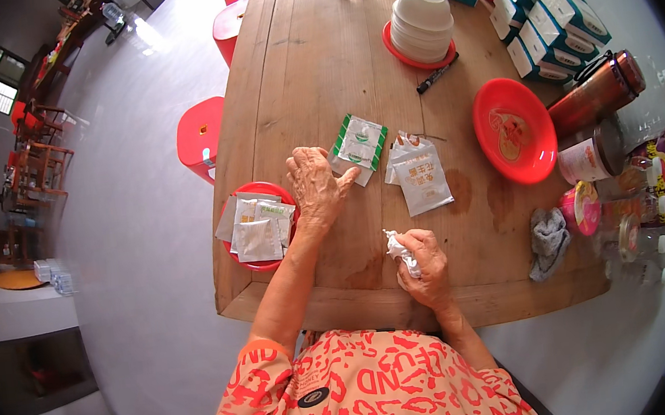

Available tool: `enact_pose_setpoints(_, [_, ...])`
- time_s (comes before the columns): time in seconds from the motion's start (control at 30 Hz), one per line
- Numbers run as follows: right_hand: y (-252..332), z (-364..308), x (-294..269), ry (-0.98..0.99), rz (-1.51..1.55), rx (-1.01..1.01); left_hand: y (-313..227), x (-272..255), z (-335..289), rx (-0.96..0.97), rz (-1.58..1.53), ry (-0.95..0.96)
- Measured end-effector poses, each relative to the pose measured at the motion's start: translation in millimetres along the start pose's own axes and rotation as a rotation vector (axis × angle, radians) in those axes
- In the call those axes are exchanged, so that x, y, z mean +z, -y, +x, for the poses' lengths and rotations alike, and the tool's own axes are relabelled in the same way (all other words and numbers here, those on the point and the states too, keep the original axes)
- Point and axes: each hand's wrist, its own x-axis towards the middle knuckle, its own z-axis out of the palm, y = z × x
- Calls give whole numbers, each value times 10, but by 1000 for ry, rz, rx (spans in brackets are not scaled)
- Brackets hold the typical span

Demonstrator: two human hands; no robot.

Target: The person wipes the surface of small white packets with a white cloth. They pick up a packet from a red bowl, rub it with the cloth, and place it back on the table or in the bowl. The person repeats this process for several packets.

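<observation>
On wooden table point(310, 72): left hand point(316, 186) spread flat, thumb touching green-white sachet point(359, 143); right hand point(426, 261) clenched on crumpled white wrapper point(399, 251) near front edge. Better: pin sachet firmly, slide slowly.

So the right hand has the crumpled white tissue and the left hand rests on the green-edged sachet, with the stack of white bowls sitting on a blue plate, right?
Not quite. The head view shows the stack of white bowls on a red plate, not a blue one. The rest holds: right hand grips the crumpled white tissue, left hand touches the green-edged sachet.
</observation>
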Motion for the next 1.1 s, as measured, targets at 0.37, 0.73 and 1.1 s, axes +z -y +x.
enact_pose_setpoints(0.37, [0,-6,8,-30,23,-18,239,21,-580,-120,-861,128])
enact_pose_setpoints(0.73, [30,-55,12,-84,31,-7,130,-307,-1523,-554,-1670,422])
enact_pose_setpoints(1.1, [393,-209,160,27,46,-223,-19,-276,-1807,-461,-1799,409])
